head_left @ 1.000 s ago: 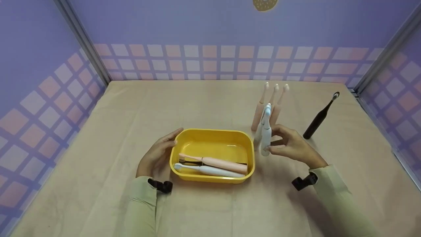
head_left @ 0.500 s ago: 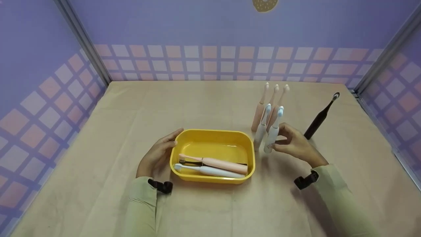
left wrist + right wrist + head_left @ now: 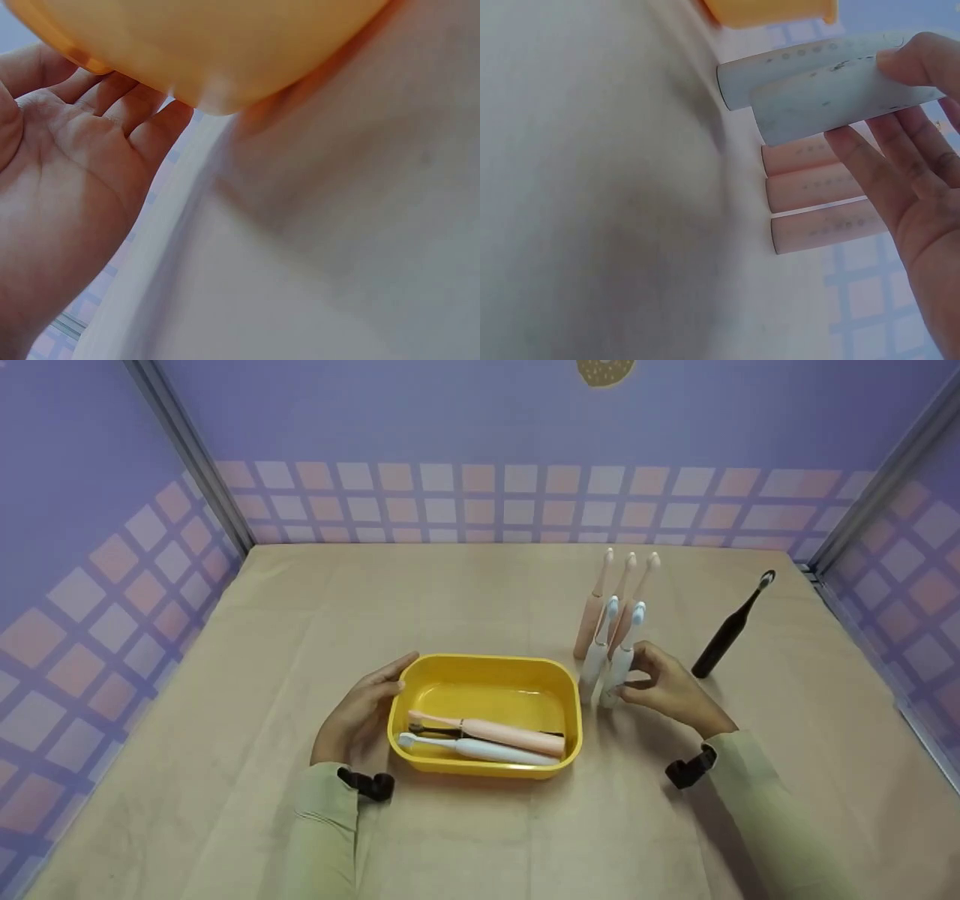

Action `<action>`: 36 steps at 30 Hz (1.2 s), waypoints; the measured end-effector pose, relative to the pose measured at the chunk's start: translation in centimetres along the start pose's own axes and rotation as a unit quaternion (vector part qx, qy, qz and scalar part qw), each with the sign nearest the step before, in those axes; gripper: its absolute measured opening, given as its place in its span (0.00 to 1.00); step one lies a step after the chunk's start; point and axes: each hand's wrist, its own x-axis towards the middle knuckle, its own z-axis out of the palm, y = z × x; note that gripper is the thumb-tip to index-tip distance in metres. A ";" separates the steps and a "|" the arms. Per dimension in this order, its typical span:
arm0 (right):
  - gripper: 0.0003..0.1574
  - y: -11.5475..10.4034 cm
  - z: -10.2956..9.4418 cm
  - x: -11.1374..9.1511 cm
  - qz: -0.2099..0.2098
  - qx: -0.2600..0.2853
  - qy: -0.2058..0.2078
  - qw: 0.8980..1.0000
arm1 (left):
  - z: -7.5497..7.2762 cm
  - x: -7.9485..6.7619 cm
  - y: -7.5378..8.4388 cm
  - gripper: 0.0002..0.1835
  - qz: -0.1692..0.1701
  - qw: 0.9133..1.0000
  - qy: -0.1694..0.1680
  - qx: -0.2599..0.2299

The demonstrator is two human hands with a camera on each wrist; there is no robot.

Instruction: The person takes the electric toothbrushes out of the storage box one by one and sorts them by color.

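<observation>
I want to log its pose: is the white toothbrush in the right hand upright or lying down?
Upright. The white toothbrush stands head up on the table, pinched by the right hand.

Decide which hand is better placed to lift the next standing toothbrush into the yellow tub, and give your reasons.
The right hand, probably. It already pinches a white toothbrush standing beside the others, right of the yellow tub. The left hand rests on the tub's far left side, away from the standing brushes.

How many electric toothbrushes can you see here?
9, perhaps more hidden. Three lie in the yellow tub: pink, white, a dark one beneath. Three pink stand behind two white, one pinched by the right hand. A black one stands apart.
</observation>
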 end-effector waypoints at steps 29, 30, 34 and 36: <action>0.28 1.1 0.6 0.8 0.028 -0.006 -0.008 1.000 | 0.1 -0.2 0.1 0.30 -0.002 1.000 -0.011 -0.025; 0.28 1.1 0.6 0.8 0.026 -0.005 -0.010 1.000 | 0.1 -0.2 0.1 0.30 0.001 1.000 -0.011 -0.018; 0.28 1.1 0.6 0.9 0.023 0.004 -0.014 1.000 | 0.0 0.0 0.1 0.31 0.005 1.000 -0.012 0.001; 0.28 1.1 0.6 0.9 0.019 0.001 -0.010 1.000 | 0.0 0.0 0.1 0.31 0.003 1.000 -0.010 0.002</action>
